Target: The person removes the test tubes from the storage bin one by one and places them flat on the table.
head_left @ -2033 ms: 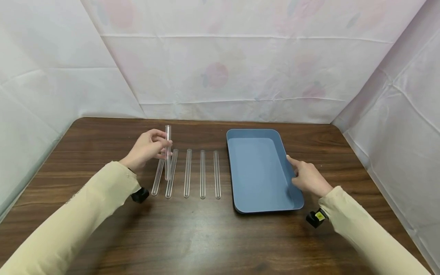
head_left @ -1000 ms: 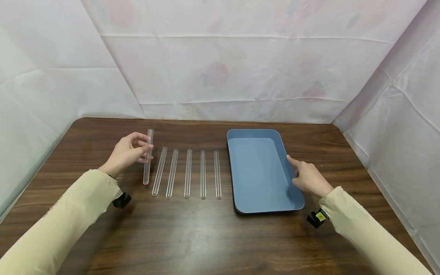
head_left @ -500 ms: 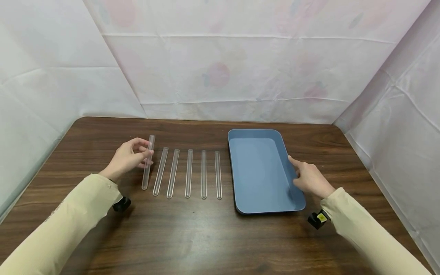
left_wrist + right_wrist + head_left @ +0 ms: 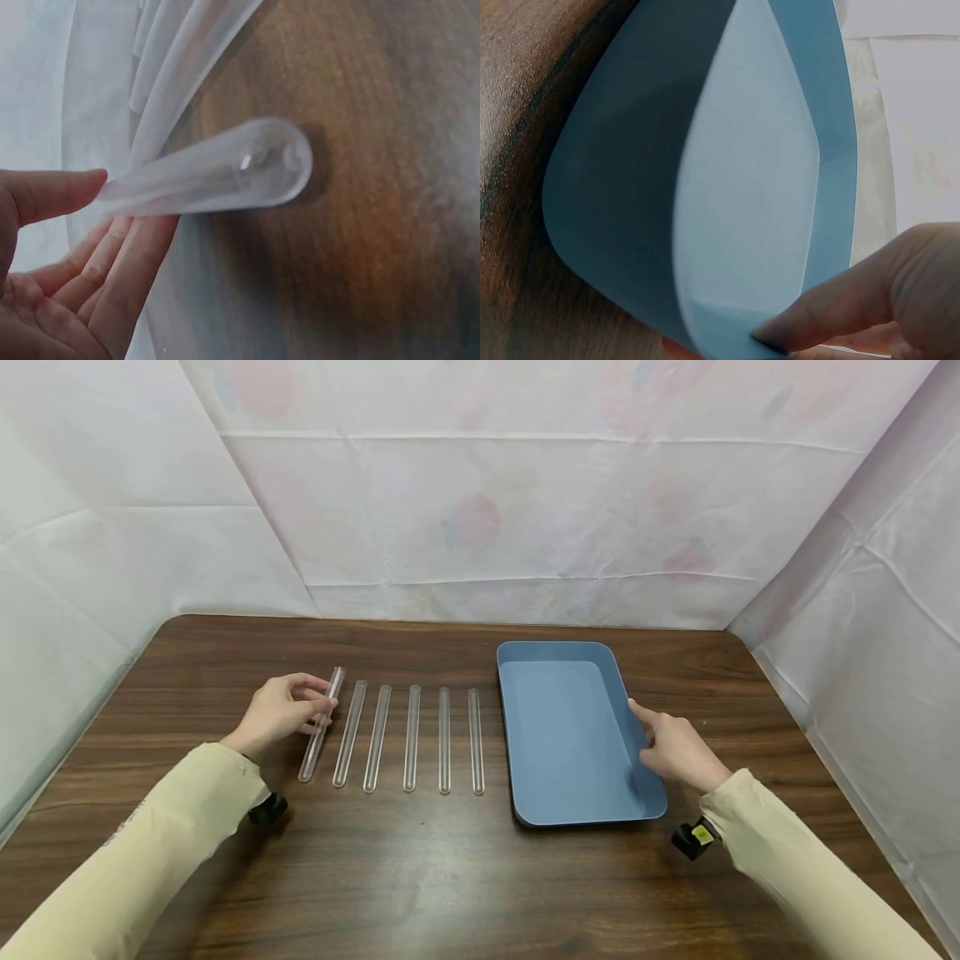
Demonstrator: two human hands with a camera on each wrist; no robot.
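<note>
At the left end of a row of tubes, my left hand pinches a clear test tube between thumb and fingers. The tube leans, its rounded end toward me, low over the table; in the left wrist view that rounded end points away from the palm. Several more clear test tubes lie side by side to its right. On the right stands a blue rectangular tray with nothing in it. My right hand grips the tray's right rim, with the thumb over the inner wall and a fingertip outside.
The dark wood table reaches back to a white patterned cloth. More white cloth hangs along the right side. A black wrist camera sits under the left wrist, and another camera under the right.
My left hand has carried its test tube leftward from above the row to the row's left end, then lowered it and tilted it toward lying flat. The right hand has stayed on the tray.
</note>
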